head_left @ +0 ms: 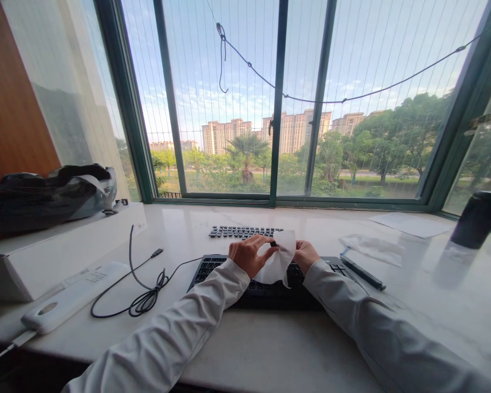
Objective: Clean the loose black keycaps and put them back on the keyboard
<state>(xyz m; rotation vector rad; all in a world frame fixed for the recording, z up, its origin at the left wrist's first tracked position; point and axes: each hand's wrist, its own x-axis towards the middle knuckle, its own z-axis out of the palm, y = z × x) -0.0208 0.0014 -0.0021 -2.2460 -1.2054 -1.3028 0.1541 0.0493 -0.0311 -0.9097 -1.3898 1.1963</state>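
Observation:
My left hand [248,255] pinches a small black keycap [273,244] between thumb and fingers. A white tissue [285,251] hangs down beside the keycap, and my right hand [306,255] grips its right side with the fingers mostly hidden behind it. Under both hands lies a black keyboard [210,267], partly covered by the tissue and my sleeves. Loose black keycaps [245,232] are laid out in rows on the white counter behind it. A dark slim tool [362,273], its kind unclear, rests right of the keyboard.
The keyboard's black cable [145,303] is coiled at left, near a white power strip [73,295]. A white box [60,251] carries a black bag [44,199]. Clear plastic [372,248], a paper sheet [409,224] and a black cylinder [477,221] occupy the right side.

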